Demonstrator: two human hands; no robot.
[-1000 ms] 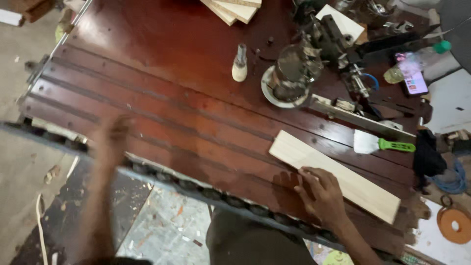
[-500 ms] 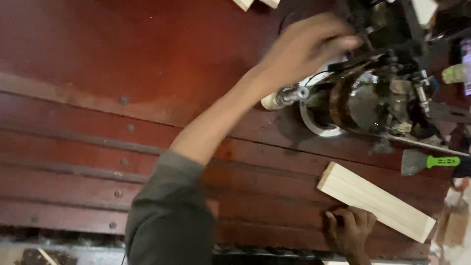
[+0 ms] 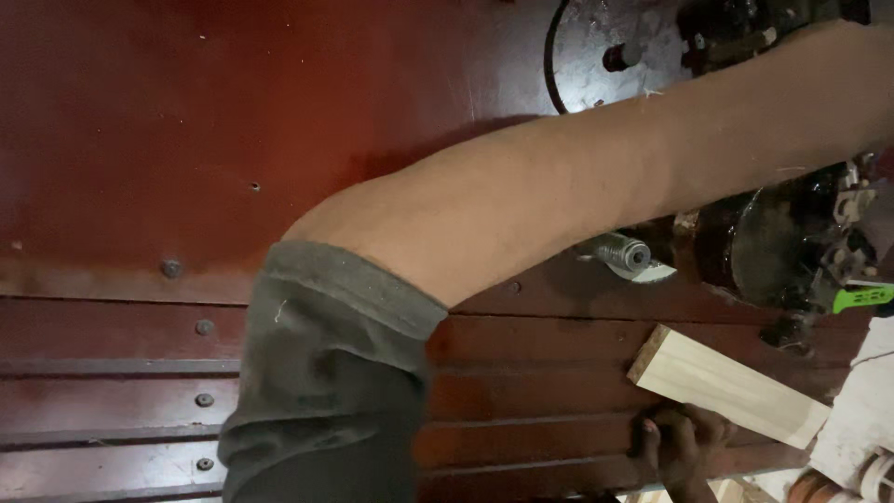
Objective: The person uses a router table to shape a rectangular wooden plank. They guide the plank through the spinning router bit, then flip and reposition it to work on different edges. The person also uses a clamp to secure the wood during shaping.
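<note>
Right hand point(image 3: 684, 442) grips the table edge, fingertips touching the near side of a pale wooden board point(image 3: 726, 387) lying flat just above it. Left arm point(image 3: 559, 196) stretches across the dark red table point(image 3: 233, 121); its hand is out of frame, grip unreadable. Beyond the board, a metal tool point(image 3: 624, 253).

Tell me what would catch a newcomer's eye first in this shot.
A bare forearm in a grey sleeve sweeps across the red-brown table toward the top right, its hand out of view. At the bottom right the right hand rests on the near edge of a pale board, with a dark machine just beyond it.
</note>
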